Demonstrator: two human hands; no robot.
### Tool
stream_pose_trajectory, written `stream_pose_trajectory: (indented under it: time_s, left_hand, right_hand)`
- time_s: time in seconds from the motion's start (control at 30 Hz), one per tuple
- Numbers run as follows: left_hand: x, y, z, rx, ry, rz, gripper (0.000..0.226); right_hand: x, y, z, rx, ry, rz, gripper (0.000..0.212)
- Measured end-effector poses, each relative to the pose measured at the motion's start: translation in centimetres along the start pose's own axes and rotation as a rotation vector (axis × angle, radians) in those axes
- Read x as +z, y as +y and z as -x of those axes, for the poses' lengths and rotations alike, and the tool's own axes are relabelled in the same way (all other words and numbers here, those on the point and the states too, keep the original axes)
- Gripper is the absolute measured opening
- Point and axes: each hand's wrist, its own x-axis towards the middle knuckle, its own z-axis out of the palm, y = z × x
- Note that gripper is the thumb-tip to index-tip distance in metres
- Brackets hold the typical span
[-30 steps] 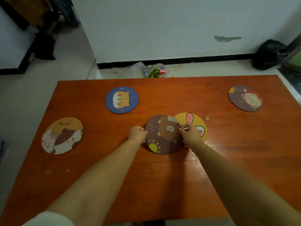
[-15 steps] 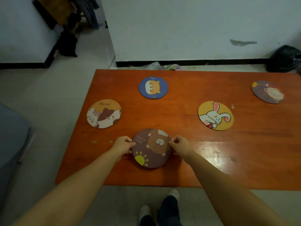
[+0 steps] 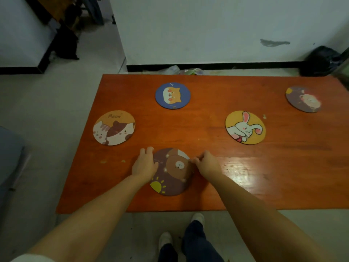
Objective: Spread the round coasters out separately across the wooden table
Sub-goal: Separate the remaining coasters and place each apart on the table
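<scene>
A purple bear coaster lies flat near the front edge of the wooden table. My left hand rests on its left rim with the fingers stretched out flat. My right hand has curled fingertips pinched on its right rim. Four other coasters lie apart from one another: a cat coaster at the left, a blue dog coaster at the back, a yellow rabbit coaster to the right, and a purple coaster at the far right.
The table's front edge runs just below the bear coaster, with my feet on the floor beneath it. A black bag sits by the wall at the back right. Plastic bags lie behind the table.
The bear coaster came off the rabbit coaster and toward the front edge, held by both hands. Since then my left hand's fingers have straightened out over its left rim.
</scene>
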Motion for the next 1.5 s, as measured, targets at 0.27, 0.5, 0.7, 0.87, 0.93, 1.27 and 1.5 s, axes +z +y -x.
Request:
stream_pose_trajectory:
  time_s: [0.27,0.5,0.7,0.87,0.93,1.27,1.5]
  left_hand:
    - [0.9,11.9,-4.8,0.153,-0.072,0.211,0.034]
    - [4.3,23.9,-10.1,0.025,-0.121,0.361,0.035]
    - [6.5,29.1,-13.3,-0.132,-0.097,0.386,0.038]
    - [7.2,30.0,-14.4,-0.253,-0.083,0.450,0.012]
    - [7.5,29.6,-14.6,-0.267,-0.095,0.472,0.031]
    - [6.2,31.9,-12.4,-0.192,-0.298,0.576,0.017]
    - [9.5,39.5,-7.4,-0.163,-0.480,0.675,0.016]
  right_hand:
    - [-12.5,4.3,-6.3,0.057,0.211,-0.091,0.028]
    - [-21.1,9.3,-12.9,0.176,0.222,-0.179,0.028]
    - [-23.3,11.9,-17.0,0.181,0.141,-0.236,0.021]
    - [-22.5,11.1,-17.5,0.167,0.109,-0.228,0.046]
    - [-22.2,10.9,-17.4,0.155,0.084,-0.270,0.048]
    - [-24.7,13.5,-15.0,-0.035,0.060,-0.313,0.026]
    - [-33.0,21.2,-14.7,-0.060,0.038,-0.358,0.013]
